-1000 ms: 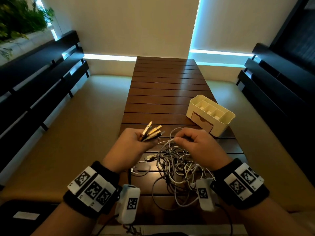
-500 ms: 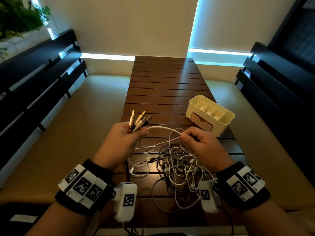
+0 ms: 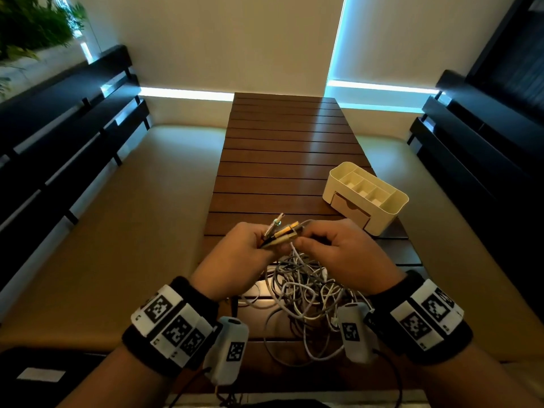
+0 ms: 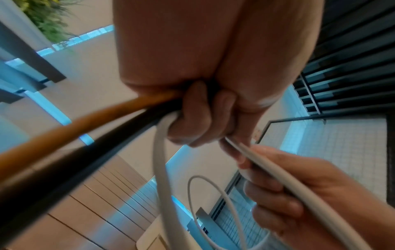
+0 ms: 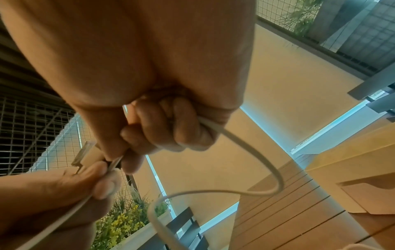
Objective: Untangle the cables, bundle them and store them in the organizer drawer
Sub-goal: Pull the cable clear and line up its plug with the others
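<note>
A tangle of white and grey cables (image 3: pixel 303 293) lies on the slatted wooden table (image 3: pixel 285 148) at its near end. My left hand (image 3: pixel 235 260) grips a bunch of cable plugs (image 3: pixel 281 229) that stick up and to the right; in the left wrist view its fingers (image 4: pixel 192 121) curl round orange, black and white cables (image 4: pixel 160 152). My right hand (image 3: pixel 338 251) meets it from the right and holds a white cable (image 5: pixel 230 140) in its curled fingers (image 5: pixel 171 128), pinching its end by the plugs. The cream organizer (image 3: pixel 365 195) stands at the right, its drawer (image 3: pixel 350 209) closed.
Dark slatted benches (image 3: pixel 59 136) with tan cushions (image 3: pixel 123 231) run along both sides of the table. A planter with greenery (image 3: pixel 32 28) sits at the upper left. The far half of the table holds nothing but bare slats.
My hands, apart half a second ago with a white cable stretched between them, have come together. The right hand now touches the plug bunch in the left hand.
</note>
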`<state>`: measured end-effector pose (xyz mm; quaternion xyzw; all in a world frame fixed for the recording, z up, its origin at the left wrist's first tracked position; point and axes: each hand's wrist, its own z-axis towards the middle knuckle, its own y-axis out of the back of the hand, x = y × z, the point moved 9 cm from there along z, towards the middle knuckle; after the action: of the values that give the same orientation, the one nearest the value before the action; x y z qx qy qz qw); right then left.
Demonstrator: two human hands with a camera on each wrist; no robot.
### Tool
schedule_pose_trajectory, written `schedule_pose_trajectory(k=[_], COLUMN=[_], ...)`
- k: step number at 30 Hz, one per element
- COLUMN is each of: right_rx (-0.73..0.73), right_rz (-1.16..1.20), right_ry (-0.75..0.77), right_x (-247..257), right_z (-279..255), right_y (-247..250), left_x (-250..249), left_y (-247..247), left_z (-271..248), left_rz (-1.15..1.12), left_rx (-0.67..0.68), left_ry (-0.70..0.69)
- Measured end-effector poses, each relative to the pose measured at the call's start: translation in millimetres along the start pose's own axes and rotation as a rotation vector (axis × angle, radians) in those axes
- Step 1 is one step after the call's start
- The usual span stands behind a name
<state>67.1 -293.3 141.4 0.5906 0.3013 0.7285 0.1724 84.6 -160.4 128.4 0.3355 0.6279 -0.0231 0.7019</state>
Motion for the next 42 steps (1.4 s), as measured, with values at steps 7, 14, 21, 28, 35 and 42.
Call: schedule_pose_trajectory(k=[7,14,21,28,35,42], right_rx=[-0.075,0.089,0.156,0.074,0.183,0.56], right_rz=[0.048,0.307,0.185,0.18,0.161,0.153], right_ry=[-0.114,-0.306,-0.39,-0.247,-0.34,-0.587], right_x=[-19.6,-14.8,-22.4,1.2,-18.7,-40.4], right_z=[-8.7,-25.1,-41.4,-39.8,-62.3,-91.1], right_y=[17.6,-12.4,-33.7,-24.7,-17.4,-74.4], left_x=[13.4,17.7,11.5,-8.2,15.2,46.4], left_y=[47.7,44.2,52.0,-15.7,44.7,39.3], left_z=[-5.6,-9.7,-17.2,-23.3,-32.5,-31.3], left_rz=[-0.131,-0.094,-0.029,0.118,0.134,0.1], left_rx=[-0.201,-0.162,-0.316,0.159,-0.098,-0.124], left_ry=[0.109,0.155,0.03,-0.058,0.068,0.158])
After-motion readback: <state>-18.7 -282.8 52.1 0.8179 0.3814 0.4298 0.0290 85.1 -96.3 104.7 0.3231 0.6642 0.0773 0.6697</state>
